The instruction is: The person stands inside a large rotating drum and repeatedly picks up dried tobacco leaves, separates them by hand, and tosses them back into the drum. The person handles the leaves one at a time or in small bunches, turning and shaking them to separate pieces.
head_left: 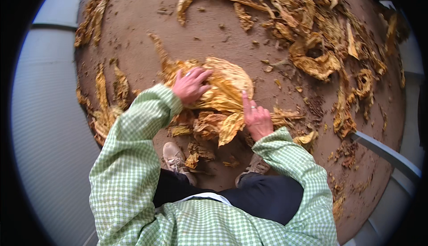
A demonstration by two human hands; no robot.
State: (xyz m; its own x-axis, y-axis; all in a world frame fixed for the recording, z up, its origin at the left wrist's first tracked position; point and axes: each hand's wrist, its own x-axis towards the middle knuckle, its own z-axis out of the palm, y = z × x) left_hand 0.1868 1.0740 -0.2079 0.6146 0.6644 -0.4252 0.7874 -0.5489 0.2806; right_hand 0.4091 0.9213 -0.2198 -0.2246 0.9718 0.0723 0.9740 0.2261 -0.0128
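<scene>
Broad, wrinkled, golden dried tobacco leaves lie spread out low in front of me, above my shoes. My left hand rests on their left part, palm down, with its fingers stretched over the surface. At the right edge, my right hand has its index finger extended along a leaf while the other fingers curl round the gathered end. The thumb of this hand is hidden. Below the hands, more crumpled brown-yellow leaves lie bunched together.
Loose dried leaves are heaped at the far right, with others along the left side. Crumbs and fragments dot the brown floor. Corrugated grey sheeting borders the left. A grey metal bar juts in from the right. My shoes stand close below.
</scene>
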